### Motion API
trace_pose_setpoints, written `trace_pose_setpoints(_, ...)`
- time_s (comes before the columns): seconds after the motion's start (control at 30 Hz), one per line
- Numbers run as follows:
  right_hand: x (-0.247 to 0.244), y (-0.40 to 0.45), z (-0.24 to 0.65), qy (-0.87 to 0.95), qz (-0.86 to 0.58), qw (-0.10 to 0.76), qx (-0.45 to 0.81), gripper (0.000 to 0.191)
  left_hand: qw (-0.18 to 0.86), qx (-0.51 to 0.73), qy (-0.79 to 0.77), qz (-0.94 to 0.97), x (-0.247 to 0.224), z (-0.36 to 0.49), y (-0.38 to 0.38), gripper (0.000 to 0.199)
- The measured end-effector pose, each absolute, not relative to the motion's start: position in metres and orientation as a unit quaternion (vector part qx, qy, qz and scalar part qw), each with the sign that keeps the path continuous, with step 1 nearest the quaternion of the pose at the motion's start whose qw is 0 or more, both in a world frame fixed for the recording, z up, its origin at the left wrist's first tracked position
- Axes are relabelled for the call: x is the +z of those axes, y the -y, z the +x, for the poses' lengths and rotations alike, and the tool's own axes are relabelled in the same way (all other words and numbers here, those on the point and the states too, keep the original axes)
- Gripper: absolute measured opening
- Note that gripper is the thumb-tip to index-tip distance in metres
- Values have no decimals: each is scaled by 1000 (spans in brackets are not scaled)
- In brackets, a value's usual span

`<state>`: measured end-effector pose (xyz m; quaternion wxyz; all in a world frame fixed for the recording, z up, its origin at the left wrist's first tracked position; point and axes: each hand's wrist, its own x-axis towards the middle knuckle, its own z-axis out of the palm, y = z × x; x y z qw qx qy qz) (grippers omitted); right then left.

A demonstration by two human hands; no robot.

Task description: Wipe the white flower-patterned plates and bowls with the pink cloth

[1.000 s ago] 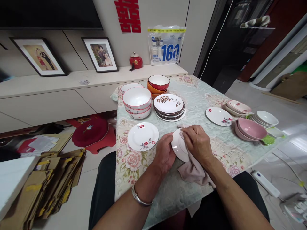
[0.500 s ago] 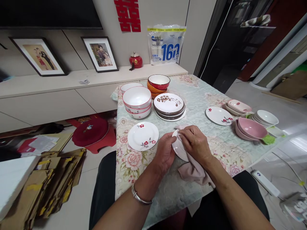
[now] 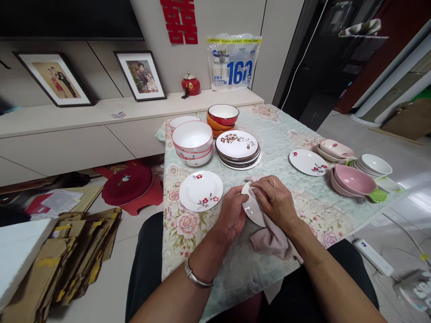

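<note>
Pink cloth (image 3: 273, 242) on plate (image 3: 250, 207), right hand (image 3: 277, 199) shifted leftward

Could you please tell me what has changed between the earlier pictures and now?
The right hand has shifted slightly left over the small white plate, bringing the gripped part of the pink cloth along. The left thumb has edged further onto the plate. Nothing was newly grasped or released: the left hand still holds the plate, the right the cloth. The stacked bowls and stacked plates stayed put.

Bright indoor lt, glare on floor (image 3: 419, 202) far R, wide-lens stretch & blur @ edges.
</note>
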<state>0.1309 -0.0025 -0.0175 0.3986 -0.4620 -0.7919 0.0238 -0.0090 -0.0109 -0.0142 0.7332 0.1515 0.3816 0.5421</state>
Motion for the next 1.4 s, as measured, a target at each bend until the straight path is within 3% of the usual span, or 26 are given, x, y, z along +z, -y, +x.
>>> trace_pose_setpoints(0.73, -19, 2, 131, 781, -491, 387, -4, 16, 735, 532, -382, 177, -17, -10, 11, 30)
trace_pose_setpoints(0.93, -15, 4, 130, 829, -421, 367, 41, 16, 742, 533, -371, 170, -15, -11, 12, 29)
trace_pose_setpoints(1.13, -20, -2, 137, 774, -508, 378, -20, 13, 733, 535, -391, 153, -15, -10, 12, 31)
trace_pose_setpoints(1.4, -11, 4, 137, 827, -427, 352, 103, 14, 740, 532, -380, 159, -15, -11, 11, 30)
